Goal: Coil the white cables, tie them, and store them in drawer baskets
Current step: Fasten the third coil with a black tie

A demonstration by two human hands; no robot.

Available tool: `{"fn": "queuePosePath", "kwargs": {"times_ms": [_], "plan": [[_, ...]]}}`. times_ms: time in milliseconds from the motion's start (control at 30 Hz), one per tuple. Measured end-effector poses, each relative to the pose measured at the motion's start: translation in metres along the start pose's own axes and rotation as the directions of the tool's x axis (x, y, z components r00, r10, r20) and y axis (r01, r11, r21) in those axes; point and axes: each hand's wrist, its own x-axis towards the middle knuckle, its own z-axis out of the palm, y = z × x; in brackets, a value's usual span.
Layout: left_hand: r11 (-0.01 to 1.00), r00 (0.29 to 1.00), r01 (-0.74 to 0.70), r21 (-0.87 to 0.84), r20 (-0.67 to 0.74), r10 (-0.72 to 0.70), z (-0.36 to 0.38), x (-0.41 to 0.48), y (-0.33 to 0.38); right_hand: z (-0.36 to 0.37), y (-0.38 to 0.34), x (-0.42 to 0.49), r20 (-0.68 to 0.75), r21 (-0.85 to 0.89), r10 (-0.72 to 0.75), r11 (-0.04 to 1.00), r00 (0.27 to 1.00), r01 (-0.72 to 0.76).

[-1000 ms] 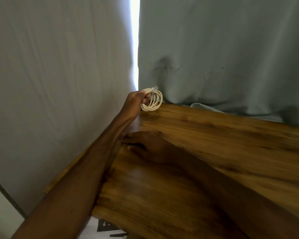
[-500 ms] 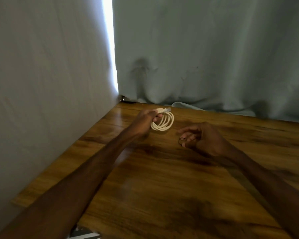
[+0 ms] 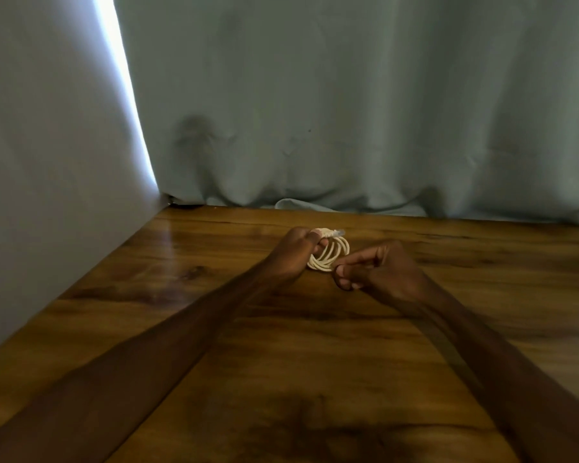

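Note:
A white cable wound into a small coil (image 3: 332,256) is held just above the wooden table (image 3: 281,369), near its far edge. My left hand (image 3: 291,253) grips the coil at its top left, and the cable's plug end sticks out past my thumb. My right hand (image 3: 378,270) is at the coil's lower right edge with its fingers curled and its thumb and fingertips pinched together. The small dark band seen at those fingertips a moment earlier is hidden inside the pinch.
A grey-green curtain (image 3: 348,111) hangs along the table's far edge, with its hem resting on the wood. A pale wall (image 3: 47,162) borders the left side. A bright strip of light (image 3: 127,95) shows where the two meet.
My left hand brought the coil from the far left corner towards the middle. My right hand lifted off the table with a small dark band and closed in on the coil.

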Motion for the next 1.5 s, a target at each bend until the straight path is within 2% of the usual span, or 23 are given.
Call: {"fn": "queuePosePath", "kwargs": {"times_ms": [100,333,433,733,1033,1267,1500], "plan": [[0.994,0.997,-0.077,0.079,0.037,0.074,0.012,-0.001,-0.003,-0.009,0.001,0.001,-0.066,-0.012,0.007,1.000,0.998,-0.008],[0.984,0.987,-0.162,0.070,0.035,0.160,0.016,-0.013,-0.007,-0.014,0.000,0.002,-0.099,-0.014,0.064,0.998,0.993,-0.066],[0.985,0.987,-0.158,0.072,0.036,0.156,0.015,-0.016,-0.007,-0.012,0.000,0.002,-0.122,0.032,0.081,0.996,0.989,-0.077],[0.977,0.985,-0.171,0.130,0.034,0.168,0.014,-0.019,-0.008,-0.005,-0.001,0.001,-0.095,0.027,0.018,1.000,0.995,-0.016],[0.970,0.983,-0.184,0.156,0.028,0.182,0.014,-0.020,-0.008,0.000,0.003,0.005,-0.160,0.111,0.076,0.992,0.984,-0.058],[0.972,0.983,-0.181,0.148,0.056,0.174,0.013,-0.020,-0.006,0.000,-0.002,0.001,-0.075,0.016,0.014,1.000,0.997,-0.012],[0.971,0.984,-0.177,0.162,0.050,0.171,0.013,-0.019,-0.010,0.000,-0.003,0.000,-0.075,0.071,0.053,0.996,0.996,-0.048]]}}
